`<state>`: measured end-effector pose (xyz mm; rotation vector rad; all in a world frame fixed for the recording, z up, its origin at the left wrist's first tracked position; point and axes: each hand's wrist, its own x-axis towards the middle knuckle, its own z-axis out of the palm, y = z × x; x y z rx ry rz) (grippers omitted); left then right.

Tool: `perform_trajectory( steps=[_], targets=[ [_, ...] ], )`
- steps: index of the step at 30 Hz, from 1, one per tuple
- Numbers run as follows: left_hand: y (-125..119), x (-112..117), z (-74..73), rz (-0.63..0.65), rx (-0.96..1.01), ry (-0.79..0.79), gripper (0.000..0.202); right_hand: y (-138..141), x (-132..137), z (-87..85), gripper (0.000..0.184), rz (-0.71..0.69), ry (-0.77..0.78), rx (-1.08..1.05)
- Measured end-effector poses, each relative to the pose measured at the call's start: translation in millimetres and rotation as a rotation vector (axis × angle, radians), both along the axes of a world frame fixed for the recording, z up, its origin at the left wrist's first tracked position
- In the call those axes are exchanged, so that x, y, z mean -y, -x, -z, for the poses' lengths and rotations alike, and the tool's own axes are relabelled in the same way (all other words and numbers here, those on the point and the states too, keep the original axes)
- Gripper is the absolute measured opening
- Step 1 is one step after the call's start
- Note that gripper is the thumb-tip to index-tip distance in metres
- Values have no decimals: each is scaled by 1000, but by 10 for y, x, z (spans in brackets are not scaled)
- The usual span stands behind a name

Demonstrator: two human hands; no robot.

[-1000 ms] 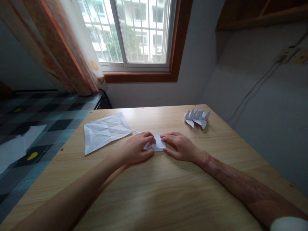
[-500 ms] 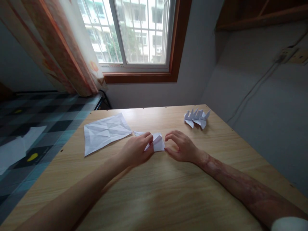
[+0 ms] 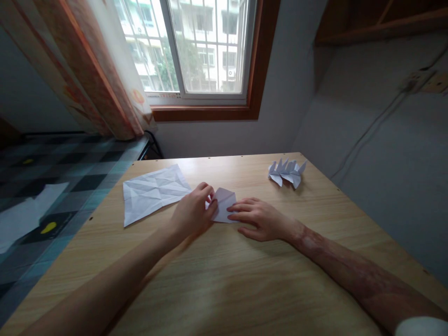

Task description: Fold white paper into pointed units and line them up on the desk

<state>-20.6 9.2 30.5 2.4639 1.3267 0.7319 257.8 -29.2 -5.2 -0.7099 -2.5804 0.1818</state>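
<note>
A small folded piece of white paper (image 3: pixel 224 203) lies near the middle of the wooden table (image 3: pixel 245 280). My left hand (image 3: pixel 192 214) pinches its left edge, with a flap of the paper lifted. My right hand (image 3: pixel 261 219) lies on the table with its fingers stretched out, and the fingertips press the paper's lower right part. A creased, unfolded white sheet (image 3: pixel 152 193) lies flat just left of my left hand.
Several small folded white paper pieces (image 3: pixel 287 171) sit in a cluster at the table's far right. A bed with a checked cover (image 3: pixel 52 186) stands to the left, with a window and a curtain behind. A grey wall runs along the right edge.
The paper was flat under both hands; my left hand has lifted a flap and turned it upward. My right hand rose briefly, then came back down with its fingertips on the paper.
</note>
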Motion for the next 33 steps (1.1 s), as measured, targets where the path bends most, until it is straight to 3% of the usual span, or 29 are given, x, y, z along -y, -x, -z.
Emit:
perform_trajectory(
  steps=[6, 13, 22, 28, 33],
  targets=[
    [40, -55, -148, -183, -119, 113, 11, 3, 3, 21, 38, 5, -19, -3],
    [-16, -14, -117, -261, -232, 87, 20, 49, 67, -40, 45, -41, 10, 31],
    [-64, 86, -74, -161, -300, -35, 26, 107, 106, -55, 57, -28, 14, 80],
    [-114, 139, -61, -20, -180, 8, 22, 79, 97, -36, 70, 52, 60, 51],
    [-27, 30, -51, 138, -109, 81, 42, 77, 67, -39, 69, 62, 110, -1]
  ],
)
